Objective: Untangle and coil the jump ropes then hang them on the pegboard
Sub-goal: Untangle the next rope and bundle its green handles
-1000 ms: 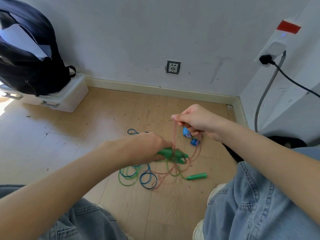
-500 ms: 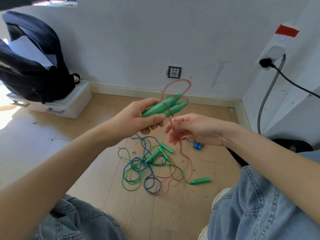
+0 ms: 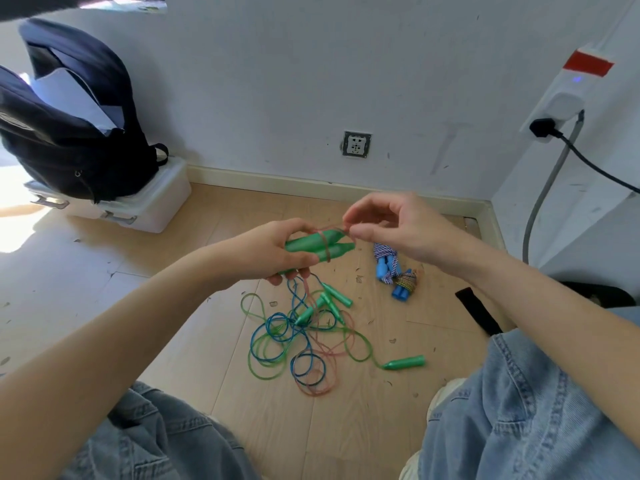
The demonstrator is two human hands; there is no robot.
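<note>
1. Green paired handles (image 3: 320, 245) lie side by side in the left hand (image 3: 277, 252), long axis pointing right, tips toward the right hand (image 3: 391, 226).
2. Pink rope (image 3: 325, 249) loops round them; right fingertips (image 3: 348, 221) pinch its strand just above the tips.
3. Below, the tangle (image 3: 301, 344) lies mid-floor (image 3: 346, 427), toward the far-right corner; a bundled blue rope (image 3: 391, 268) sits nearer that corner.

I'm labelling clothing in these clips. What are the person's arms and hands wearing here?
Nothing: both forearms are bare as far up as the frame shows, with no sleeve in view. The left hand and right hand have no gloves, rings, watch or wristband that I can see. Light blue denim jeans cover the legs below.
</note>
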